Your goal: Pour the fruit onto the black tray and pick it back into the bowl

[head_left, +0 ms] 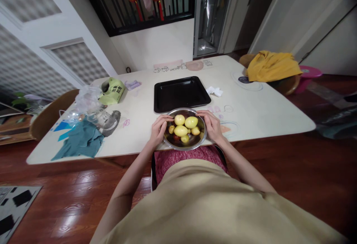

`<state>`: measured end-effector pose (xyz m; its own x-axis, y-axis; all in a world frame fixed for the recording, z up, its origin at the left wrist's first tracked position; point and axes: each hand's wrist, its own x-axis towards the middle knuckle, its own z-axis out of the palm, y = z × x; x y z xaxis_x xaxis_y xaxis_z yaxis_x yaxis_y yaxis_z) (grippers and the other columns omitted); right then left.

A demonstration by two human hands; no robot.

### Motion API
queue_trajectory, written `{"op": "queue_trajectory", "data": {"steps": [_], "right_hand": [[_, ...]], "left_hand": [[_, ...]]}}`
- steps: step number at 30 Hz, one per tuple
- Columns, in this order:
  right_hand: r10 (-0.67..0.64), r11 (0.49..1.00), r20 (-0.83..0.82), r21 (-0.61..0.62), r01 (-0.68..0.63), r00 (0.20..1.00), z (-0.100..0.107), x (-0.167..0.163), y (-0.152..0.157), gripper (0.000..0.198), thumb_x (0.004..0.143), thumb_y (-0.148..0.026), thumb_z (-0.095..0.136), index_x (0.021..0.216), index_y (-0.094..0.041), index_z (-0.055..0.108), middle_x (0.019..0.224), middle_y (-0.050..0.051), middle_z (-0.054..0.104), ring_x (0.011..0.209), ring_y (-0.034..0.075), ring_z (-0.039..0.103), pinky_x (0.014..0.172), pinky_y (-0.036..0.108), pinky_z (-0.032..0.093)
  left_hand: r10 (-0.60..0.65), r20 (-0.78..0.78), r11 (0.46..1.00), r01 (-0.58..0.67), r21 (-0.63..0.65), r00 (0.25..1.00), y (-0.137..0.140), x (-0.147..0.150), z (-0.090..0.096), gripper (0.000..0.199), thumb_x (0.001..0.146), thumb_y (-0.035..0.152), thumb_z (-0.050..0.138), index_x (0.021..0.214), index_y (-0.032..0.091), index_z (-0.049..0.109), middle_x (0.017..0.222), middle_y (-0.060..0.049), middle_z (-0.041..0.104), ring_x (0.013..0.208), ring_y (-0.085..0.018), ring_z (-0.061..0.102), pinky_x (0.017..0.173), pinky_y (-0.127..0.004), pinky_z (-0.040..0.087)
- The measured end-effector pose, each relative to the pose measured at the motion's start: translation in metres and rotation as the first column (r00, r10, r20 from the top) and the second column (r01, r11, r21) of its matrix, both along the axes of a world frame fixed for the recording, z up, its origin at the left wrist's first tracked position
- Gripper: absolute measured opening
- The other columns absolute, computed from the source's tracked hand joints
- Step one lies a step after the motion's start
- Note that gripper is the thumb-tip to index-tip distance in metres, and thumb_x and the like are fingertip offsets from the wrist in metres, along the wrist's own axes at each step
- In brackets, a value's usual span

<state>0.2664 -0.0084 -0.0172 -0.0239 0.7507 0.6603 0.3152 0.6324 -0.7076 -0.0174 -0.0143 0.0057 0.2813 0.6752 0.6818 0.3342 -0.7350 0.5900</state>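
A round metal bowl sits at the table's near edge, right in front of my body. It holds several pale yellow, smooth, rounded fruits or vegetables of mixed sizes, with a dark reddish one low among them. My left hand grips the bowl's left side, fingers over the rim. On the opposite side my right hand holds the rim in the same way. Just beyond the bowl lies a black rectangular baking tray with nothing in it.
On the white table, crumpled white tissue lies right of the tray. To the left are a green tissue pack, clear plastic bags and a teal cloth. Yellow clothing hangs over a chair at right.
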Motion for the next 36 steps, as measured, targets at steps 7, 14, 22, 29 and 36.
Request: {"op": "queue_trajectory", "data": {"steps": [7, 14, 22, 29, 36], "right_hand": [[0.010, 1.000, -0.002, 0.017, -0.010, 1.000, -0.0017, 0.0004, 0.0006, 0.048, 0.114, -0.050, 0.037, 0.108, -0.026, 0.078, 0.118, 0.010, 0.077, 0.114, 0.026, 0.072, 0.100, 0.048, 0.059], [0.006, 1.000, -0.002, 0.007, -0.006, 1.000, -0.0027, 0.0001, 0.0013, 0.050, 0.113, -0.052, 0.036, 0.108, -0.026, 0.078, 0.118, 0.010, 0.078, 0.114, 0.027, 0.072, 0.100, 0.049, 0.059], [0.004, 1.000, -0.003, 0.007, -0.004, 1.000, -0.0025, 0.0001, 0.0016, 0.050, 0.113, -0.053, 0.036, 0.106, -0.027, 0.078, 0.117, 0.009, 0.078, 0.113, 0.027, 0.072, 0.100, 0.049, 0.059], [-0.001, 1.000, 0.003, 0.010, 0.001, 1.000, -0.0008, -0.0005, 0.0009, 0.051, 0.113, -0.055, 0.036, 0.106, -0.027, 0.078, 0.117, 0.009, 0.078, 0.113, 0.027, 0.072, 0.099, 0.048, 0.059], [-0.006, 1.000, 0.003, 0.002, 0.006, 1.000, -0.0010, -0.0003, 0.0006, 0.051, 0.113, -0.055, 0.036, 0.106, -0.027, 0.078, 0.117, 0.009, 0.078, 0.113, 0.027, 0.072, 0.100, 0.048, 0.059]], "left_hand": [[-0.003, -0.001, 1.000, 0.003, -0.017, 1.000, -0.0002, -0.0004, -0.0008, 0.043, 0.114, 0.043, 0.041, 0.112, 0.019, 0.076, 0.119, -0.013, 0.075, 0.114, -0.025, 0.070, 0.103, -0.046, 0.055], [-0.017, 0.002, 1.000, 0.017, -0.006, 1.000, 0.0004, -0.0004, -0.0012, 0.040, 0.114, 0.039, 0.041, 0.112, 0.019, 0.076, 0.118, -0.013, 0.075, 0.113, -0.025, 0.070, 0.102, -0.046, 0.056], [-0.018, 0.002, 1.000, 0.018, -0.009, 1.000, 0.0006, -0.0002, -0.0002, 0.041, 0.114, 0.041, 0.041, 0.111, 0.019, 0.076, 0.117, -0.013, 0.076, 0.113, -0.025, 0.070, 0.102, -0.046, 0.056], [-0.018, 0.005, 1.000, 0.018, -0.019, 1.000, 0.0003, -0.0001, 0.0002, 0.041, 0.114, 0.042, 0.041, 0.111, 0.019, 0.076, 0.117, -0.013, 0.076, 0.113, -0.025, 0.071, 0.102, -0.046, 0.056], [-0.012, -0.003, 1.000, 0.012, -0.022, 1.000, 0.0006, -0.0006, -0.0001, 0.042, 0.114, 0.042, 0.041, 0.111, 0.019, 0.076, 0.117, -0.013, 0.076, 0.113, -0.025, 0.071, 0.102, -0.046, 0.056]]}}
